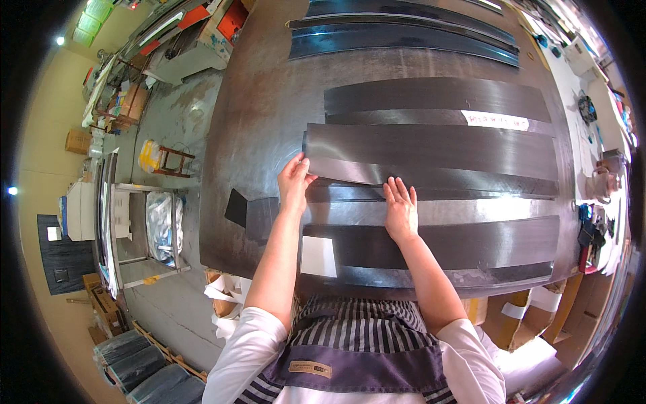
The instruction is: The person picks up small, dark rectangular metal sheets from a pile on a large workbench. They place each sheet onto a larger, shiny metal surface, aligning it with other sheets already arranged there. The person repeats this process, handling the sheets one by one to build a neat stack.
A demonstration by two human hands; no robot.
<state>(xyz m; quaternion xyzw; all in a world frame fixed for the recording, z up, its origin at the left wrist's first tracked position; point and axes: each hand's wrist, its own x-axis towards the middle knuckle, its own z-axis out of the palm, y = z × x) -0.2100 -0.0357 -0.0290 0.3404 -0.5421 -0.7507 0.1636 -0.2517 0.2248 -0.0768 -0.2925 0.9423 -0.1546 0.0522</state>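
A long, dark grey, glossy sheet strip lies across the table, its left end bent slightly up. My left hand grips that end at its corner, thumb on top and the other fingers partly hidden at the edge. Fingers stretched out, my right hand rests open at the strip's near edge, around its middle. Beneath and beside it lie more dark strips; one nearer me has a white paper piece at its left end. Beyond my hands, another dark strip has a white handwritten label by it.
Bluish dark curved panels lie at the far side of the brown table. Small dark pieces sit left of my left hand. A metal rack and a stool stand on the left; cardboard boxes are at lower right.
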